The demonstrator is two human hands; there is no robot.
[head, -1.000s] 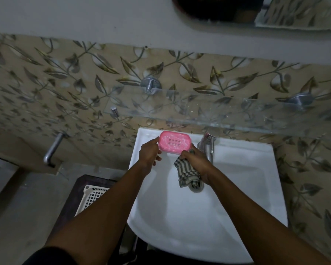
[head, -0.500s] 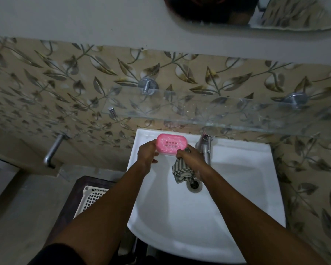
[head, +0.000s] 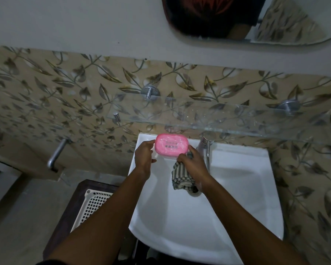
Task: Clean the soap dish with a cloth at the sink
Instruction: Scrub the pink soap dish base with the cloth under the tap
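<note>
A pink soap dish (head: 171, 145) with slots in its floor sits at the back left corner of the white sink (head: 237, 217). My left hand (head: 144, 157) holds the dish by its left end. My right hand (head: 192, 166) grips a grey-and-white striped cloth (head: 182, 175) and touches the dish's front right edge. The cloth hangs down from my fist over the drain (head: 194, 192).
A chrome tap (head: 205, 148) stands just right of the dish. A glass shelf (head: 218, 119) juts out above the sink on metal pegs. A white perforated basket (head: 93, 204) sits on a dark stand at the left. A wall spout (head: 55, 155) projects further left.
Both hands and the dish have shifted slightly toward the back of the sink, and the dish now lies flatter at the sink's rear corner. The cloth stays in my right hand.
</note>
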